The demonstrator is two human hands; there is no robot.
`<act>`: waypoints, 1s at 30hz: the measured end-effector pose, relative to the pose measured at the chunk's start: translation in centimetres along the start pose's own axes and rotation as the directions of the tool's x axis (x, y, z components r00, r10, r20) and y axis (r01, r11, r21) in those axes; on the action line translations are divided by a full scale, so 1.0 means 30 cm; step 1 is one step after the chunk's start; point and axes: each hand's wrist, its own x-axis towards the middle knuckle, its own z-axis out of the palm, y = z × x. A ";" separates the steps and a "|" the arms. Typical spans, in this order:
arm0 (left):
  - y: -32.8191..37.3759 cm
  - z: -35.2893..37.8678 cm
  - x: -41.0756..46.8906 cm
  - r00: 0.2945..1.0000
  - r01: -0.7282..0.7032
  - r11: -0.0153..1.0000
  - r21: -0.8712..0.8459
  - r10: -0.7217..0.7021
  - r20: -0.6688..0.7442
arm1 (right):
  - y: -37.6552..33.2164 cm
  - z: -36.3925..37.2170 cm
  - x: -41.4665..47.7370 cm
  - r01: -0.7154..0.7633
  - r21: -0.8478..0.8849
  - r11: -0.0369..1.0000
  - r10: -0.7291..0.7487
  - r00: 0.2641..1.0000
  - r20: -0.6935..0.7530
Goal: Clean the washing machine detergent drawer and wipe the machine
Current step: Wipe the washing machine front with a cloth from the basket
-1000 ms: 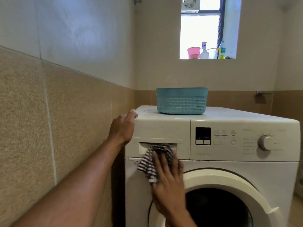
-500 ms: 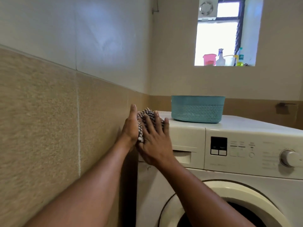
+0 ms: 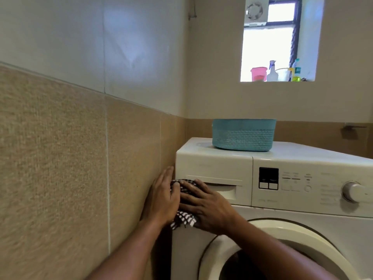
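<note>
Mostly, the cloth (image 3: 183, 219) lies pressed flat beneath the right hand (image 3: 203, 205).

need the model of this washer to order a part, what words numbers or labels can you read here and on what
None can be quoted; no brand or model shows legibly.
control panel: grey print left of the dial, too blurred to read.
display: dark, no digits; captions on its two buttons too small.
bottles on the window ledge: labels too small to read.
</note>
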 end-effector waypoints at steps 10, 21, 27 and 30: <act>0.084 0.035 -0.051 0.968 -0.225 0.953 0.204 0.242 -0.061 | 0.018 -0.052 -0.295 -0.719 0.061 0.693 0.721 0.691 -0.051; 0.346 0.205 -0.125 0.885 -0.456 0.886 0.083 0.461 -0.062 | 0.118 -0.115 -0.304 -0.540 0.039 0.841 0.540 0.841 0.016; 0.377 0.221 -0.132 0.872 -0.486 0.868 0.107 0.490 -0.013 | 0.329 -0.149 -0.488 -0.888 0.076 0.453 0.891 0.454 -0.003; 0.417 0.249 -0.148 0.858 -0.513 0.852 0.102 0.513 0.026 | 0.272 -0.129 -0.564 -0.887 0.096 0.452 0.891 0.453 -0.004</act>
